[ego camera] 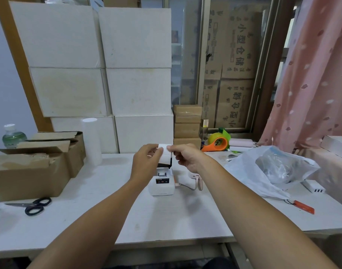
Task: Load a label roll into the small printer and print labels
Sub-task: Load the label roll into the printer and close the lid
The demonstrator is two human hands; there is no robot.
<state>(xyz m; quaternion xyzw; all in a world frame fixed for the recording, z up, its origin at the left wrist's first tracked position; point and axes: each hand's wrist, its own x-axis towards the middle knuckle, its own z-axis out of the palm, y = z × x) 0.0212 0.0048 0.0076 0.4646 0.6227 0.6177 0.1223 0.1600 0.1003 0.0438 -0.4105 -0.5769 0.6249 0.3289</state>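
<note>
The label roll [164,154] is held in the air just above the small printer [161,183], near the middle of the table [185,216]. It is white, and its loose end stands up at the top, where both hands meet it. The left hand [146,162] is curled around the left side of the roll, with the thumb and the fingers closed on it, so it carries the roll. The right hand [187,157] pinches the free end of the paper at the top between thumb and forefinger; its other fingers are folded in. I think the right hand holds the end like this to peel or pull it out before the roll goes in, because the paper must lead out through the slot.

The printer's lid [171,162] stands open behind the roll, so the compartment is ready, but the roll hides most of it. From the printer's right side a cable [187,186] goes out at 3 o'clock.

Further out, the scissors [35,206] lie at 9 o'clock from the printer, in front of an open cardboard box [30,175]. A plastic bag [269,169] lies at 3 o'clock, and an orange tape dispenser [216,142] stands at 1 o'clock. White boxes [108,74] are stacked at 12 o'clock against the wall.
</note>
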